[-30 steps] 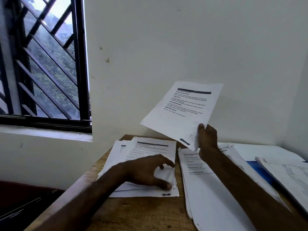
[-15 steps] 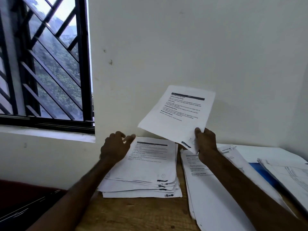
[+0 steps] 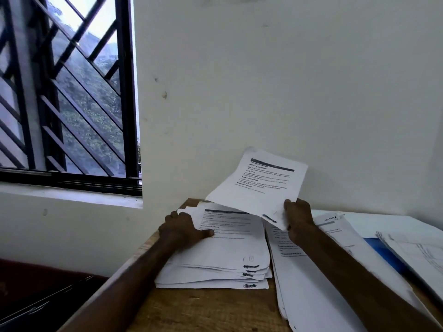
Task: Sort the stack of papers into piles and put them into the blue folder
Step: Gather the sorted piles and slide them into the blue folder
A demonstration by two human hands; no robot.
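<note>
While sorting is under way: right hand (image 3: 298, 215) pinches one sheet (image 3: 261, 185), tilted above the left pile (image 3: 220, 255); left hand (image 3: 182, 227) grips that pile's far edge. Blue folder (image 3: 383, 252): rightward, partly under papers. Next, likely: lay sheet squarely on pile.

On the raised sheet (image 3: 259, 188), under a dark header bar, we read the bold headings INITIAL SCENE SETUP, TASK GOAL, TASK DESCRIPTION and REQUIRED PROPS. The fine print between them is too small for us, and the dark mark at its lower corner is a blur. On the top sheet of the left pile (image 3: 230, 245) we make out only TASK DESCRIPTION, plus a small circled mark near the bottom that we cannot read. On the middle pile (image 3: 297, 295) we read REQUIRED PROPS and, partly covered, TASK DESCRIPTION. The slanted heading on the farther sheet (image 3: 345, 233) is too blurred to read.
</note>
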